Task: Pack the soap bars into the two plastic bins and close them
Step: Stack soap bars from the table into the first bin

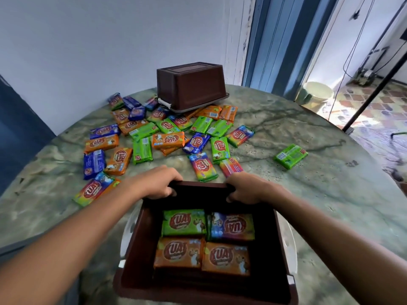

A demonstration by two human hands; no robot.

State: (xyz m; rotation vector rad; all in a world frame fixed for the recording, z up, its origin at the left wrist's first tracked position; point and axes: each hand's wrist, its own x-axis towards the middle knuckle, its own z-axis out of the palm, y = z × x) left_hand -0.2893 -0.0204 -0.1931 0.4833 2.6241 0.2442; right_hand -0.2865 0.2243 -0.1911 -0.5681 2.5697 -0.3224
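Left to right. Loose soap bars (167,139) lie scattered over the far left and middle of the table (308,194), in blue, orange, green and multicoloured wrappers, some overlapping; they have not yet been packed. Left hand (158,183): closed over the far rim of the near bin (132,249), fingers curled inside, thumb side outside, apparently to steady or pull the bin toward the person. Near bin: open, dark brown, at the table's front edge, directly under the camera so bars can be dropped straight in. Its top layer shows four bars lying flat, two green-and-multicoloured ones at the back, two orange ones at the front, set edge to edge, probably to use the space fully. Whether more lie beneath cannot be told. A white piece, perhaps the lid, shows under its sides. Far bin (191,84): upside down at the back of the table, resting on some bars, not yet filled. Right hand (248,188): clamped on the same far rim, mirroring the left. One green bar (290,156) lies alone, well apart, at right.
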